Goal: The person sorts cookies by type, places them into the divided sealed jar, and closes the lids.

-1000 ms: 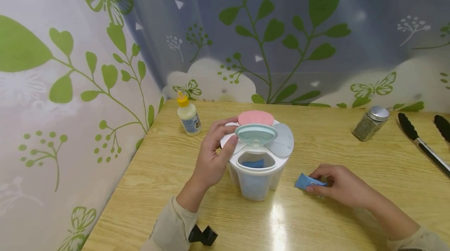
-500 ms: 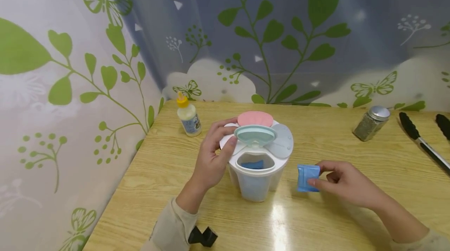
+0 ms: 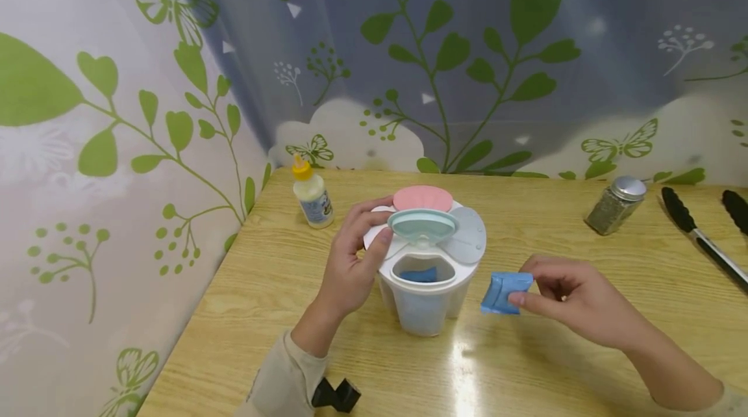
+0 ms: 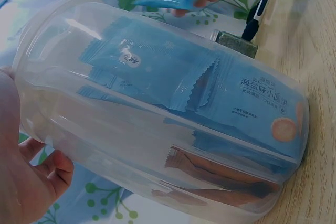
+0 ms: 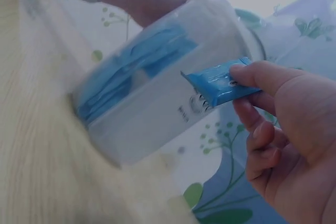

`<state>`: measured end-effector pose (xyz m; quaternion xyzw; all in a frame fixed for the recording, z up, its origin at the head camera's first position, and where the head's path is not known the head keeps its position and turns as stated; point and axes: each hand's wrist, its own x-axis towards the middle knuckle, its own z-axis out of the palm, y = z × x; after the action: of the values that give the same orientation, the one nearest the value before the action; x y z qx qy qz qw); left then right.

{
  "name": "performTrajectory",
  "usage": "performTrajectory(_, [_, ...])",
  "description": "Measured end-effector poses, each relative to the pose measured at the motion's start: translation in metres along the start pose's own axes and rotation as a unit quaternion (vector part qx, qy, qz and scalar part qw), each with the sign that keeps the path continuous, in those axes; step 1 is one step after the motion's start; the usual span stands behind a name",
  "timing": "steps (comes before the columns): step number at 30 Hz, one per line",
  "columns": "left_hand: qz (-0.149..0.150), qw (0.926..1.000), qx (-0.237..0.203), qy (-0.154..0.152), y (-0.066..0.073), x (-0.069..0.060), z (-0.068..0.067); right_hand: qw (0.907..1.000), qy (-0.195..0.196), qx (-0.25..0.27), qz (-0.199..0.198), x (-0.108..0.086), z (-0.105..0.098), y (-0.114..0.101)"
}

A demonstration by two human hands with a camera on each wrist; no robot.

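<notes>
A clear-walled storage container (image 3: 423, 312) with a white top and petal-shaped coloured lids stands upright on the table. Its teal lid (image 3: 423, 227) is raised, and a blue packet shows in the front opening. My left hand (image 3: 347, 267) grips the left side of the top, thumb over the rim. Right of the container, my right hand (image 3: 575, 300) pinches a small blue snack packet (image 3: 504, 293) between thumb and fingers, above the table. Through the wall in the left wrist view are several blue cracker packets (image 4: 152, 64) and some brown packets (image 4: 220, 182) in a separate compartment.
A glue bottle (image 3: 315, 199) with a yellow cap stands behind and left of the container. At the right are a glass jar (image 3: 615, 206) with a silver lid and black-handled tongs (image 3: 704, 241). Patterned cloth borders the table at the back and left.
My right hand has lifted the blue snack packet off the table, turned it, then tilted it slightly toward the container. My left hand keeps its grip on the container.
</notes>
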<state>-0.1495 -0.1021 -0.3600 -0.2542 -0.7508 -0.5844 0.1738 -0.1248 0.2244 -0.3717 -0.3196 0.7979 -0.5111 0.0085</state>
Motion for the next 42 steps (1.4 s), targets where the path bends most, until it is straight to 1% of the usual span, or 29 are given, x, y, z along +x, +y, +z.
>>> performTrajectory(3, [-0.003,1.0000,0.003,-0.001,0.000,-0.001,0.000,0.9988,0.006,0.036,-0.031,0.005,0.000,-0.008])
performTrajectory(7, [-0.004,1.0000,0.007,-0.001,0.001,-0.001,0.000,0.9935,0.008,0.091,-0.068,0.013,0.001,-0.019])
performTrajectory(10, [-0.001,1.0000,0.007,0.000,0.001,-0.001,0.000,0.9857,0.005,0.135,-0.101,0.021,0.001,-0.027])
performTrajectory(14, [0.005,1.0000,0.003,0.002,0.001,-0.001,0.000,0.9729,0.005,0.171,-0.156,0.032,0.005,-0.038])
performTrajectory(15, [0.007,1.0000,0.002,0.003,0.001,-0.001,0.000,0.9714,0.008,0.171,-0.164,0.035,0.006,-0.042])
performTrajectory(17, [0.009,1.0000,0.001,0.004,0.001,0.000,0.000,0.9716,0.018,0.165,-0.168,0.040,0.009,-0.051])
performTrajectory(19, [0.010,0.9999,-0.001,0.004,0.001,0.000,0.000,0.9745,0.031,0.156,-0.158,0.045,0.012,-0.061])
performTrajectory(21, [0.012,0.9999,-0.004,0.004,0.001,0.000,0.001,0.9792,0.049,0.146,-0.132,0.049,0.014,-0.071])
performTrajectory(25, [0.013,0.9999,-0.005,0.003,0.000,0.001,0.002,0.9876,0.091,0.109,-0.066,0.055,0.020,-0.085])
performTrajectory(27, [0.013,0.9999,-0.004,0.003,0.001,0.002,0.002,0.9891,0.108,0.087,-0.050,0.057,0.023,-0.088])
performTrajectory(29, [0.013,0.9999,-0.005,0.003,0.001,0.002,0.002,0.9901,0.118,0.056,-0.050,0.059,0.028,-0.089])
performTrajectory(31, [0.014,0.9999,-0.006,0.004,0.001,0.002,0.002,0.9896,0.124,0.020,-0.069,0.061,0.032,-0.088])
performTrajectory(35, [0.014,0.9999,-0.008,0.004,0.000,0.001,0.002,0.9886,0.112,-0.041,-0.092,0.062,0.036,-0.084])
performTrajectory(38, [0.011,0.9999,-0.005,0.005,0.000,0.001,0.001,0.9887,0.105,-0.061,-0.087,0.062,0.037,-0.082])
performTrajectory(42, [0.003,1.0000,0.000,0.005,0.001,-0.001,0.001,0.9855,0.138,-0.055,-0.082,0.063,0.039,-0.080])
